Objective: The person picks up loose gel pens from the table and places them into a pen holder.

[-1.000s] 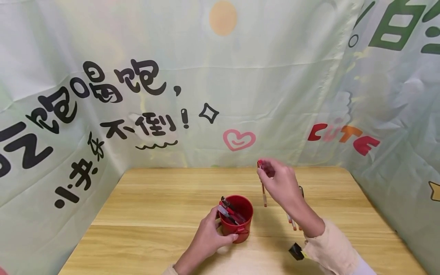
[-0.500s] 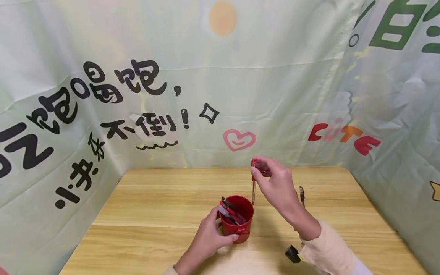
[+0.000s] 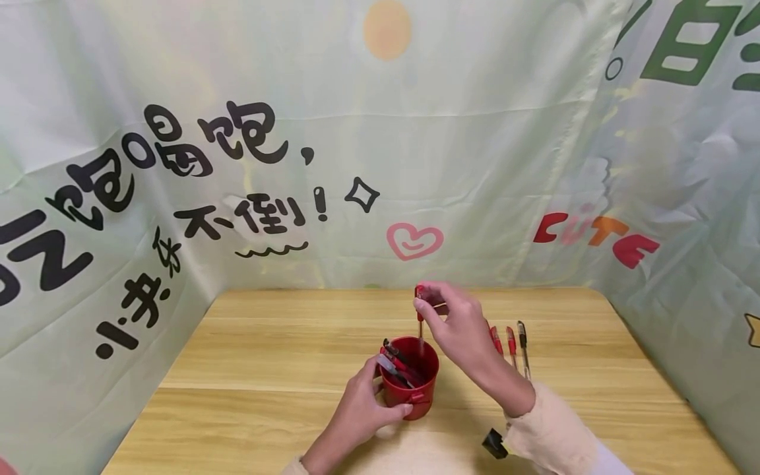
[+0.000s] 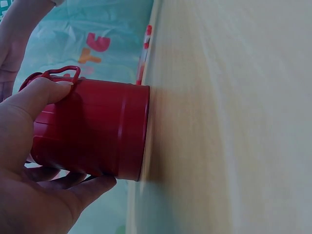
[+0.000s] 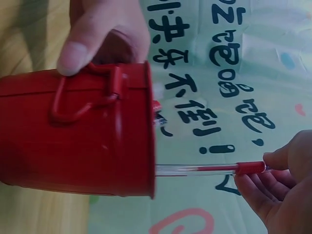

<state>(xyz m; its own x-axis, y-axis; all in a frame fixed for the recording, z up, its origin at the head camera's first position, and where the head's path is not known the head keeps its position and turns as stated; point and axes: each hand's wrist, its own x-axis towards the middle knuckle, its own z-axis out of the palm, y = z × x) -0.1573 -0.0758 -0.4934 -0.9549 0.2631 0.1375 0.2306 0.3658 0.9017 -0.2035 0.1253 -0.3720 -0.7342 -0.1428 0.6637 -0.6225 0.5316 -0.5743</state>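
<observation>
At six o'clock on the pale wooden table (image 3: pixel 267 369), the left hand (image 3: pixel 362 412) wraps its fingers round the red metal bucket-shaped cup (image 3: pixel 411 379), steadying it. Just beyond, the right hand (image 3: pixel 454 323) pinches the red-capped clear pen (image 3: pixel 419 316) by its top. It stands upright, long axis vertical, tip inside the rim. The insertion looks nearly done; next comes letting go. Three more pens (image 3: pixel 510 343) lie at two o'clock.
</observation>
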